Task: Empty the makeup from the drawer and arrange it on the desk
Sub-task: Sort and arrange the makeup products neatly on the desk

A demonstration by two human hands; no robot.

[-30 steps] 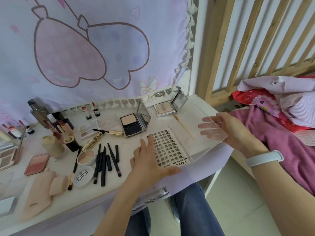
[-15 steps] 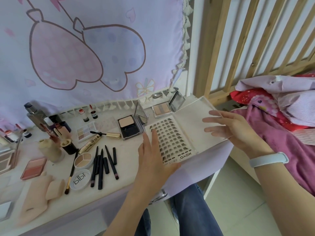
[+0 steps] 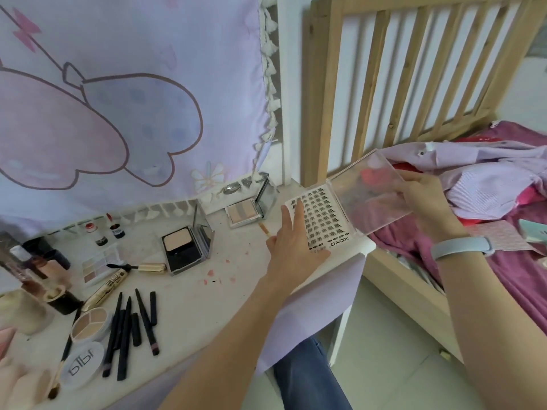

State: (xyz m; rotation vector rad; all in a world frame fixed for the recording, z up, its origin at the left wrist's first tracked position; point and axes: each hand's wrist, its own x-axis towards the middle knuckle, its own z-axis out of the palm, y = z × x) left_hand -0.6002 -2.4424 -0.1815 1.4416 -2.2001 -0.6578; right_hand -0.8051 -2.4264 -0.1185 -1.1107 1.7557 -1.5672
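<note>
A clear false-eyelash case (image 3: 325,220) lies open at the desk's right corner, rows of dark lashes on its white card. My left hand (image 3: 291,241) lies on the card's left part with straight fingers. My right hand (image 3: 426,199) holds the case's transparent lid (image 3: 370,193) by its right edge, raised and tilted out over the bed. Further left lie an open black powder compact (image 3: 185,245), an open silver blush compact (image 3: 247,213), several black pencils (image 3: 133,327), a small eyeshadow palette (image 3: 99,266), a gold mascara (image 3: 106,287) and a round concealer pot (image 3: 88,322).
The white desk (image 3: 207,291) carries bottles and jars at the left edge (image 3: 35,270) and small red-capped vials (image 3: 99,233) at the back. A purple printed cloth (image 3: 118,99) hangs behind. A wooden bed frame (image 3: 414,69) with piled clothes (image 3: 488,179) stands to the right.
The eyelash case has slid toward the desk's right corner, my left hand moving with it. My right hand has lifted the clear lid higher. The camera has turned right.
</note>
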